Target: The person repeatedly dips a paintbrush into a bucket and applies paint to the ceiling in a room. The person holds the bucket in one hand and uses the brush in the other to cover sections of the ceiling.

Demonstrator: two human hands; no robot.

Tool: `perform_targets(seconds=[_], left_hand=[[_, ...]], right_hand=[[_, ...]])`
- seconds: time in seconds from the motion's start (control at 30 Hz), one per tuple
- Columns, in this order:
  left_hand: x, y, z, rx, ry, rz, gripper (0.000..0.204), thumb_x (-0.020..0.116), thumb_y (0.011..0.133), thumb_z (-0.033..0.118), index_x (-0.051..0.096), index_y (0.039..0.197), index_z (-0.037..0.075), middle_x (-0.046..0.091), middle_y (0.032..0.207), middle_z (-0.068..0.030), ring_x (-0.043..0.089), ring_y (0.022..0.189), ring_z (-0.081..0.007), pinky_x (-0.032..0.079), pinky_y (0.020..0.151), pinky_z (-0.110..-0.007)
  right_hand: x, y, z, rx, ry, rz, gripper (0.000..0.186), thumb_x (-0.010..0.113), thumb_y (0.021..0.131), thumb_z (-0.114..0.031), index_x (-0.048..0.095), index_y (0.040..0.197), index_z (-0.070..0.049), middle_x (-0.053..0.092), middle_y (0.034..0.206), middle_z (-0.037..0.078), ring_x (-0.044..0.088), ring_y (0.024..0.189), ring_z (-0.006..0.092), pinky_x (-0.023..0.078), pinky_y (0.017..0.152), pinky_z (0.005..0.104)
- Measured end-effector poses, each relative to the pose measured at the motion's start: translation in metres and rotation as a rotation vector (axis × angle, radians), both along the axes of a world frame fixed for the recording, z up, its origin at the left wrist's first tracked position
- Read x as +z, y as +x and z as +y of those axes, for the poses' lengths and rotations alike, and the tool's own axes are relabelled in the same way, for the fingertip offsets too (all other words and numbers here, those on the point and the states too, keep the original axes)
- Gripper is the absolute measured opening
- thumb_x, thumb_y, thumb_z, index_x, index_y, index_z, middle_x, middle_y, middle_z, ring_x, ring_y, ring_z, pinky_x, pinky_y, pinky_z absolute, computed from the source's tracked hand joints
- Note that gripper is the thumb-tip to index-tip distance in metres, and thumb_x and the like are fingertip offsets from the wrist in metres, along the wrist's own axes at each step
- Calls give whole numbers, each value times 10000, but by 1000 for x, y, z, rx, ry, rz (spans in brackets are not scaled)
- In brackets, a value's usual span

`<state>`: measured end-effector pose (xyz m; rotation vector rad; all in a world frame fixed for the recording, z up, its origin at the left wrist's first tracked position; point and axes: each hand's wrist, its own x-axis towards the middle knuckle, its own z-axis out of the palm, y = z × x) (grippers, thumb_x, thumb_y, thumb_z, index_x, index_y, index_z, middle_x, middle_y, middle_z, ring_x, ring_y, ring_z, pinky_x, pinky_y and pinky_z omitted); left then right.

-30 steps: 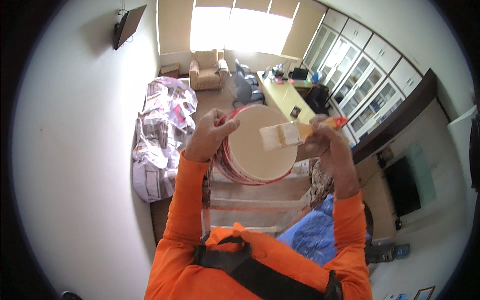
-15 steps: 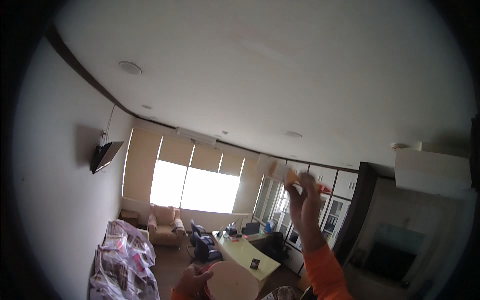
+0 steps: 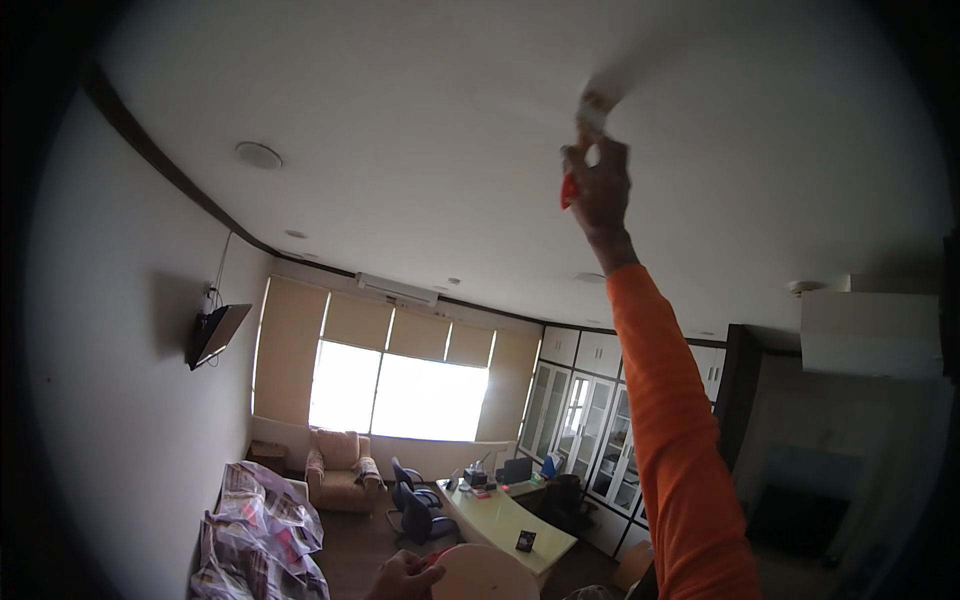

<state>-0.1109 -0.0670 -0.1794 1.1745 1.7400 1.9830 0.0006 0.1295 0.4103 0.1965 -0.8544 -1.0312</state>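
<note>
My right hand point(image 3: 600, 185) is raised high at the end of an outstretched arm, fingers closed round the handle of a paintbrush point(image 3: 592, 118). The red end of that handle sticks out below my fingers. Its bristles, blurred by motion, are up against the white ceiling point(image 3: 420, 120), or very close to it. Low in the picture, my left hand point(image 3: 405, 578) grips the edge of a round, pale tub point(image 3: 487, 573) with some red at the edge by my fingers. The picture's lower edge cuts off the tub, and I cannot make out its contents.
Ceiling lights point(image 3: 259, 155) and a boxed white section point(image 3: 870, 335) break up the ceiling. A screen point(image 3: 218, 335) hangs on the left wall. Below are a covered sofa point(image 3: 260, 535), an armchair point(image 3: 340, 470), office chairs point(image 3: 420, 515), a pale desk point(image 3: 510, 525) and glass-fronted cabinets point(image 3: 585, 425).
My right hand has risen with the paintbrush from cabinet height to the ceiling. The tub and my left hand now sit slightly lower and further right in the picture, as the view has tilted up.
</note>
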Motion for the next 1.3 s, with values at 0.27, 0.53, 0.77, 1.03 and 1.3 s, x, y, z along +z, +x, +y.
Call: perform_targets(seconds=[0.27, 0.53, 0.77, 1.03, 1.3], left_hand=[[-3, -6, 5, -18, -2, -14, 404, 790, 890, 316, 640, 1012, -38, 661, 909, -54, 588, 841, -138, 511, 744, -325], [9, 0, -4, -17, -19, 3, 348, 784, 897, 277, 635, 996, -22, 647, 890, -43, 584, 809, -141, 501, 703, -320], [16, 16, -4, 28, 33, 5, 349, 787, 890, 290, 629, 953, -14, 622, 835, -25, 548, 768, -127, 476, 655, -313], [25, 14, -12, 65, -5, 50, 357, 801, 874, 310, 633, 932, 0, 597, 826, -21, 514, 771, -128, 462, 660, -339], [25, 8, -13, 13, -9, 48, 363, 798, 867, 323, 614, 908, 13, 543, 801, 8, 495, 769, -131, 456, 670, -345]], right_hand=[[9, 41, -3, 98, 173, -193, 240, 800, 836, -107, 736, 1040, -215, 656, 1125, 46, 632, 1010, 266, 589, 811, 392], [42, 138, -66, 145, 457, -76, 218, 800, 845, -49, 727, 1013, -168, 701, 1095, 49, 680, 977, 242, 585, 822, 365], [11, -21, 5, -222, -79, -169, 300, 803, 794, -120, 722, 1069, -209, 616, 1222, 62, 598, 1094, 294, 615, 802, 383], [27, 26, -25, -74, -84, -208, 208, 731, 833, -75, 694, 1013, -173, 653, 1142, 32, 625, 991, 260, 605, 756, 390], [44, 161, -104, 133, 605, -180, 143, 726, 929, 7, 720, 1048, -71, 701, 1022, 53, 663, 906, 152, 571, 765, 281]])
